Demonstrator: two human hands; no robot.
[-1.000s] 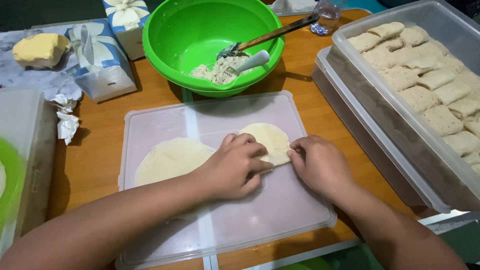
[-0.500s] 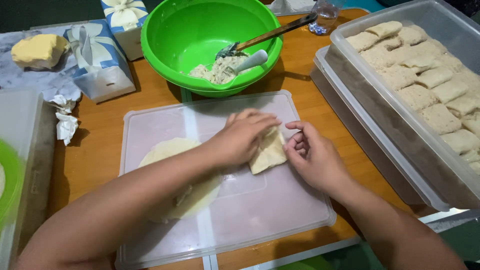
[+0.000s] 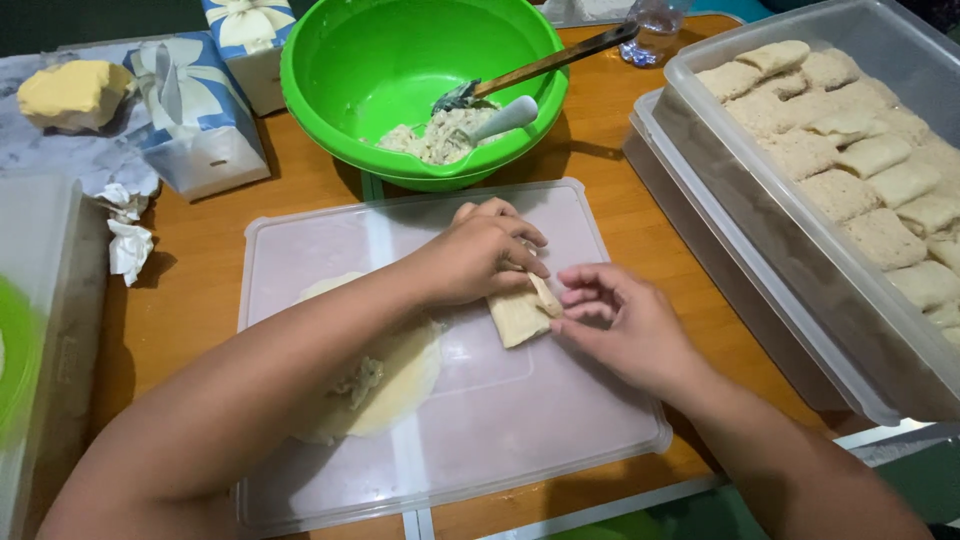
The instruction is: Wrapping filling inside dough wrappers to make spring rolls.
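My left hand presses down on a small folded pastry wrapper lying on a translucent plastic lid used as a work board. My right hand sits just right of the parcel, its fingertips pinching the parcel's right end. A second round, flat wrapper with a dab of filling lies on the lid, partly under my left forearm.
A green bowl with pale filling, a spoon and a spatula stands behind the lid. A clear tub of several breaded rolls fills the right side. Tissue boxes, a yellow lump and crumpled tissue sit at left.
The round wrapper under my hands has been folded into a narrow parcel. My left hand has shifted right over it, and my right hand has moved to its right end.
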